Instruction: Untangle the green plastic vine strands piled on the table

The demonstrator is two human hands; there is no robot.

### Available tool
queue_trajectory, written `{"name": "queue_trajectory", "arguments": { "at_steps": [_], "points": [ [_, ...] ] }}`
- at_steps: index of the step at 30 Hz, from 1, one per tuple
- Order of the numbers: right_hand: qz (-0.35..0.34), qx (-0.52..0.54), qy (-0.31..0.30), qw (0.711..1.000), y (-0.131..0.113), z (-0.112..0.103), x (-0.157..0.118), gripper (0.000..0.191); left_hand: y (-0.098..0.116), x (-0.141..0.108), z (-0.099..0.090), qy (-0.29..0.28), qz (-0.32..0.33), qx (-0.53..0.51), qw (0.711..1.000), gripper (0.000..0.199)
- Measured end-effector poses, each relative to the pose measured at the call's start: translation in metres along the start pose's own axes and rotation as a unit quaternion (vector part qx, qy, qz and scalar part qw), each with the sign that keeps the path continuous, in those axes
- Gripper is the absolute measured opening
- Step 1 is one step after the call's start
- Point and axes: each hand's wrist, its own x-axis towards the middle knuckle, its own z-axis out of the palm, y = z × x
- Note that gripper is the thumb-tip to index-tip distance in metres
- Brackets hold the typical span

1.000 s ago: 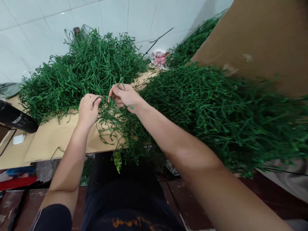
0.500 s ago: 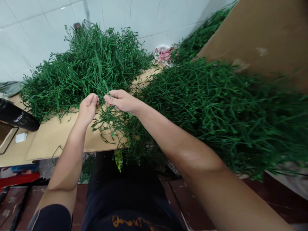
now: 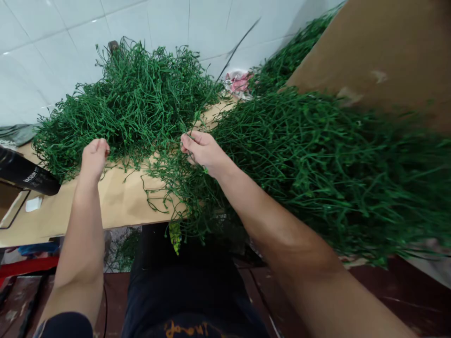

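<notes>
My right hand (image 3: 201, 149) is closed in a pinch around a thin stem (image 3: 237, 49), which slants up and to the right, dark toward its far end. Loose green plastic-looking sprigs (image 3: 176, 176) hang around and below that hand. Off to the left, my left hand (image 3: 94, 157) is also closed, thumb against fingers, in front of a heaped pile of green sprigs (image 3: 141, 98). Whatever it may hold is hidden. A second large pile of green sprigs (image 3: 310, 159) lies beside and partly behind my right forearm.
Cardboard (image 3: 116, 197) covers the worktop. A black vacuum bottle (image 3: 28, 173) lies at the left, near a small white piece (image 3: 34, 203). At the back is a pink and white cloth (image 3: 239, 83). A big cardboard sheet (image 3: 380, 56) leans at the right. White tiles (image 3: 169, 23) line the wall.
My hands have moved apart: the left went left, the right went right. The stem in my right hand has swung from leaning up-left to pointing up-right.
</notes>
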Motion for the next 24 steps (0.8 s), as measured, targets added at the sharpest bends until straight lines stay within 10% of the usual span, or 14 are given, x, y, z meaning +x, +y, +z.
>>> {"name": "queue_trajectory", "arguments": {
  "at_steps": [10,16,24],
  "points": [
    [0.047,0.067,-0.044,0.996,-0.011,0.018,0.000,0.036,0.060,-0.046,0.073,-0.231,0.033,-0.018,0.972,0.030],
    [0.109,0.101,-0.017,0.989,-0.006,0.011,-0.001,0.031,0.053,-0.047,0.075,-0.180,0.033,0.045,0.982,0.021],
    [0.110,0.131,-0.008,0.985,0.003,0.012,0.003,0.028,0.043,-0.044,0.072,-0.182,-0.007,-0.118,0.976,0.030]
  ]
}}
